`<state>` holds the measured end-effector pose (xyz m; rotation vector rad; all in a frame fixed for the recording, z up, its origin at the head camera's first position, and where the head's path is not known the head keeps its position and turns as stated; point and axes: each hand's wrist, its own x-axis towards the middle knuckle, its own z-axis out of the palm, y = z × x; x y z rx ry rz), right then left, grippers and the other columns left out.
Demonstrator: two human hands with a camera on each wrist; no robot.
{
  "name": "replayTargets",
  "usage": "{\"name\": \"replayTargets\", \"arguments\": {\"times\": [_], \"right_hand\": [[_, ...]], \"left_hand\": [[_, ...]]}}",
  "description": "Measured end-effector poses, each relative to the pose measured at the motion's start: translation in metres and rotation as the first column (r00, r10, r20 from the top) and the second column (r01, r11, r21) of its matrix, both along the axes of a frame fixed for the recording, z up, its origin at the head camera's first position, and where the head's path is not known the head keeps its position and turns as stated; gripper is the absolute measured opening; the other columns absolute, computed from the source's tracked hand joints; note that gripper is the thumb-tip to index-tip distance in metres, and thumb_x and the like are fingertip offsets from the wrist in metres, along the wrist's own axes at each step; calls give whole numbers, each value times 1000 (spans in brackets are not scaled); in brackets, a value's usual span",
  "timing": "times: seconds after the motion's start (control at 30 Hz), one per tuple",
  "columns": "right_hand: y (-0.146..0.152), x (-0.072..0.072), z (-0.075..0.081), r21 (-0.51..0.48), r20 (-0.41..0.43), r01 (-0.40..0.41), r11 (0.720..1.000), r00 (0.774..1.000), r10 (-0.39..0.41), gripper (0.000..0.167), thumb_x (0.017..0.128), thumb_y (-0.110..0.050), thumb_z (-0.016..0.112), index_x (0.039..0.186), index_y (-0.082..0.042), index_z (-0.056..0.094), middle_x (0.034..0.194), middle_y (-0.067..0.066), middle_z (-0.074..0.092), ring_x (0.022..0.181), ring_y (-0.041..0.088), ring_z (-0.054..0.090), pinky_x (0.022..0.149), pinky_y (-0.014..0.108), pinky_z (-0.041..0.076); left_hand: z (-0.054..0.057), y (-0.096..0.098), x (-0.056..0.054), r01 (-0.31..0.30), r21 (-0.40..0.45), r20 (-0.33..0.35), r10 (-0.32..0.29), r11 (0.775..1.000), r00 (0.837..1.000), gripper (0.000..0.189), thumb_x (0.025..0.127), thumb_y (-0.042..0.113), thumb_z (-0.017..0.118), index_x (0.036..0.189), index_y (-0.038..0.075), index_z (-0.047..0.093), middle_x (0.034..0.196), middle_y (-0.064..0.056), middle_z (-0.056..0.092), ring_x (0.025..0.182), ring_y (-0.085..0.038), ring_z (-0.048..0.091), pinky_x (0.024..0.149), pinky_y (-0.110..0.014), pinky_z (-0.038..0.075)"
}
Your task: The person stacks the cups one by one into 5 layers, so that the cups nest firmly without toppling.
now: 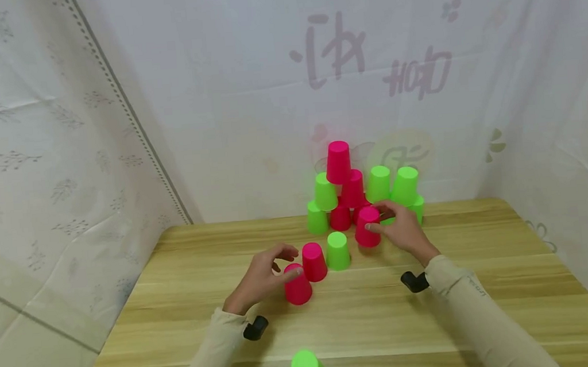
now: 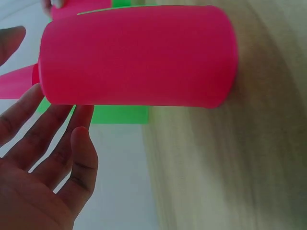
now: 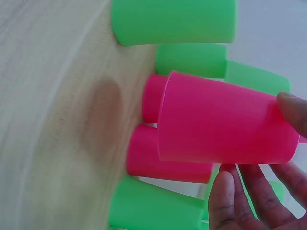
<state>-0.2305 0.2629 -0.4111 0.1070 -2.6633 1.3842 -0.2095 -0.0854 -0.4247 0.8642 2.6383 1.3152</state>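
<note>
Right hand (image 1: 403, 229): pink cup (image 1: 367, 229) raised | stack (image 1: 352, 189) close behind, by table edge (image 1: 224, 222)

Soft, even, fairly bright light fills the head view, apparently from above: faint, soft-edged shadows lie on the table (image 1: 215, 238) below both sleeves (image 1: 491, 312), and the cloth (image 1: 248, 124) looks greyish white. Both wrist views are hazier, with wood grain smeared; a blurry dark oval shadow lies off the raised cup's (image 3: 225, 122) rim.
</note>
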Motion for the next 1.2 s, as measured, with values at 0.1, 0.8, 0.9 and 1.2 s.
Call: {"name": "replayTargets", "arguments": {"times": [0.1, 0.8, 0.9, 1.2], "right_hand": [[4, -4, 10, -3, -15, -26, 1000, 1000, 26, 50, 86, -24, 80, 129, -6, 63, 121, 17, 69, 107, 34, 65, 83, 32, 52], [19, -17, 98, 124, -56, -128, 984, 989, 135, 53, 88, -31, 78, 132, -9, 59, 126, 15, 67, 113, 33, 64, 99, 53, 49], [19, -20, 108, 111, -70, -121, 986, 989, 129, 53, 89, -30, 77, 133, -8, 59, 127, 16, 65, 114, 34, 63, 100, 53, 49], [14, -38, 132, 79, -98, -60, 995, 993, 68, 50, 90, -28, 75, 133, -8, 58, 127, 17, 66, 113, 33, 63, 94, 48, 53]], "left_hand": [[-4, -1, 2, 5, 8, 25, -5, 1000, 1000, 45, 88, 31, 77, 123, 6, 63, 119, -13, 70, 110, -25, 65, 80, -36, 55], [-15, -8, 14, 24, 14, 114, -26, 1000, 993, 50, 84, 19, 81, 128, 7, 61, 120, -7, 70, 106, -23, 68, 85, -36, 59], [-16, -11, 15, 25, 21, 117, -27, 999, 993, 50, 85, 19, 80, 129, 9, 60, 122, -7, 70, 107, -24, 68, 86, -36, 59], [-19, -15, 18, 31, 21, 118, -34, 999, 992, 47, 87, 18, 79, 129, 9, 59, 122, -9, 71, 108, -26, 70, 85, -31, 59]]}}
